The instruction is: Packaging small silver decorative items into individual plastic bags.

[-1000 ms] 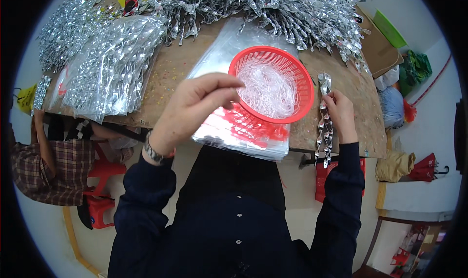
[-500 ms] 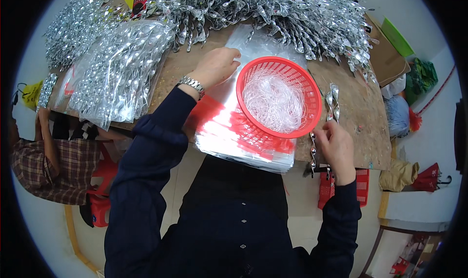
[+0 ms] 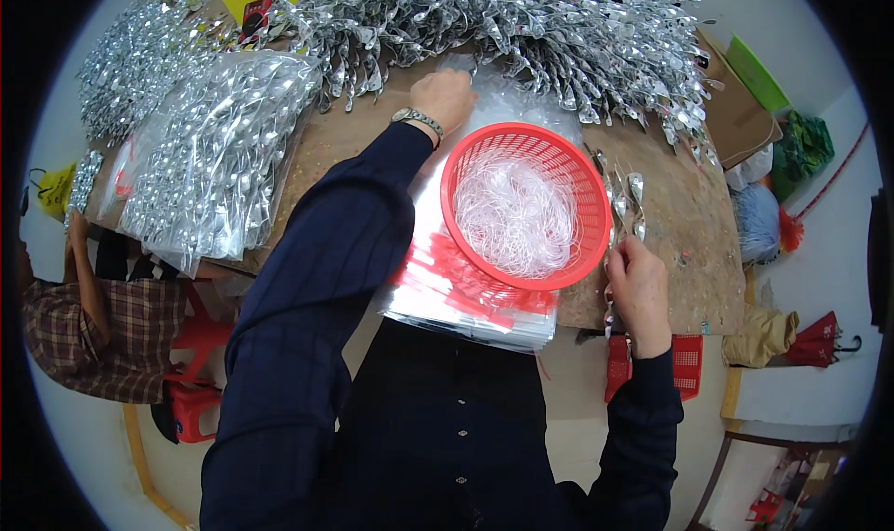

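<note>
My right hand [image 3: 638, 287] is closed on several silver twisted foil strips [image 3: 637, 196], beside the right rim of a red plastic basket [image 3: 445, 205]. The strips stick out above and below the fingers. Inside the basket lies a tangle of fine clear thread [image 3: 517, 215]. Under it is a stack of clear and red plastic bags [image 3: 466, 322] at the table's near edge. My left hand [image 3: 441, 101] reaches over the far end of the bags, close to a large heap of silver twisted foil strips [image 3: 521, 28]. Its fingertips are hidden behind the hand.
A clear bag of silver strips [image 3: 219, 159] lies at the left, with another silver heap [image 3: 140, 66] behind it. A person in a plaid shirt [image 3: 102, 331] sits at the left with strips in hand. A red crate [image 3: 687, 363] stands below the table [image 3: 698, 252] at the right.
My left hand has moved away from me, from beside the basket up to the edge of the silver heap. My right hand still holds the strips, slightly shifted.
</note>
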Demonstrator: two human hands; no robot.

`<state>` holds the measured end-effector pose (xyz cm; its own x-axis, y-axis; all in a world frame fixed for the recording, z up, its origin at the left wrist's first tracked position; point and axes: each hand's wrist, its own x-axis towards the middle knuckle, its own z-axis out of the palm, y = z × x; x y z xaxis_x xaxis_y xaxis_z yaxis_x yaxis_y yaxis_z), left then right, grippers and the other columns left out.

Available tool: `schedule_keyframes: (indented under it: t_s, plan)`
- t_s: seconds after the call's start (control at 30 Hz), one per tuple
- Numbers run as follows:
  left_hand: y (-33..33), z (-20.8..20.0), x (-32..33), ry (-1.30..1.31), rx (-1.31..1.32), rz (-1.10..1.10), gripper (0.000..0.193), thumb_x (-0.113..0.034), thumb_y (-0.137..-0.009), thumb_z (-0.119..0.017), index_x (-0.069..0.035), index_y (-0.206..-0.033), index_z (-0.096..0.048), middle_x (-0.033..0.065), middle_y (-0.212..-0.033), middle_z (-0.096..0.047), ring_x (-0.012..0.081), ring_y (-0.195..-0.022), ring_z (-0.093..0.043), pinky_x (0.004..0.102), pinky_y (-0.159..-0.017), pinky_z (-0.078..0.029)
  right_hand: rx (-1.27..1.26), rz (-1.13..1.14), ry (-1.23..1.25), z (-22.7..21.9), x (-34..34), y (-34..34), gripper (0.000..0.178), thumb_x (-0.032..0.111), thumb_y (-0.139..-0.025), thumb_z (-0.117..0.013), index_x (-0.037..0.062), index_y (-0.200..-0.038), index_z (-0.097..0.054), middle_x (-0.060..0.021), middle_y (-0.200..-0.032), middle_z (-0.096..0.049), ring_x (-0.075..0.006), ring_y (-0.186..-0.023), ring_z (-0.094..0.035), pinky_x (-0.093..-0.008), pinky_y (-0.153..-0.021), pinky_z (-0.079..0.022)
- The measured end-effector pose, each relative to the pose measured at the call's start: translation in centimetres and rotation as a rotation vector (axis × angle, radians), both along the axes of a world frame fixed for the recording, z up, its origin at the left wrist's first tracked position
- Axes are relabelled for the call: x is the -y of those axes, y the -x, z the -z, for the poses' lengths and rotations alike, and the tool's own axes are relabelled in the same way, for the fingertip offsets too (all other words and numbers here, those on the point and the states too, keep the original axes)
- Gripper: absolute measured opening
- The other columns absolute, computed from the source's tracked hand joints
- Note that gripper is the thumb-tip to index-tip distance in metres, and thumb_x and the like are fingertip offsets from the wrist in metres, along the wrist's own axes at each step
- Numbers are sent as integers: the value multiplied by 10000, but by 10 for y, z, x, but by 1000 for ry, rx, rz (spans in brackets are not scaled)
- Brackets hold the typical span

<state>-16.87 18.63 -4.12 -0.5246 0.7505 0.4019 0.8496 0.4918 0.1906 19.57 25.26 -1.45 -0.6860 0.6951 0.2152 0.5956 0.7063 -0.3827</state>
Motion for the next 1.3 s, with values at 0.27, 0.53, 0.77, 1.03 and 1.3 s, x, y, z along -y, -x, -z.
schedule_keyframes:
  t_s: [0.27,0.53,0.77,1.03,1.3]
  plan:
    - [6,0,-2,-30,63,-96,225,-162,-777,-488,-35,-825,-668,203,-878,-659,379,-843,-637,465,-760,-503,-34,42,-150,1,-8,2,137,138,-843,-599,8,-866,-561,-184,-685,-596,-369,-660,-601,-414,-589,-461]
    - [-11,-29,62,0,228,-159,271,-190,-740,-507,-21,-859,-683,223,-873,-653,393,-863,-628,470,-775,-489,-114,-57,-116,-8,14,3,149,105,-833,-612,4,-927,-557,-177,-795,-583,-314,-705,-584,-387,-633,-460]
    - [-58,-38,155,-335,303,-86,225,-200,-788,-552,13,-769,-624,190,-746,-633,347,-701,-611,431,-634,-470,-213,-76,-115,-29,32,-8,155,89,-843,-616,-4,-960,-574,-141,-785,-589,-238,-647,-590,-337,-596,-466]
    - [-127,-31,239,-775,1013,47,65,-89,-904,-563,-37,-866,-573,-38,-672,-506,42,-583,-470,184,-542,-387,-533,-241,442,-47,66,-14,218,83,-910,-541,3,-1110,-573,-49,-971,-627,-49,-633,-502,-210,-558,-419]
    - [-219,-28,244,-465,1260,513,49,-15,-876,-553,-3,-829,-564,25,-729,-543,86,-628,-509,212,-578,-399,-895,-398,1107,-55,117,0,329,185,-979,-456,9,-1255,-476,-95,-1097,-610,-65,-623,-484,-194,-596,-389]
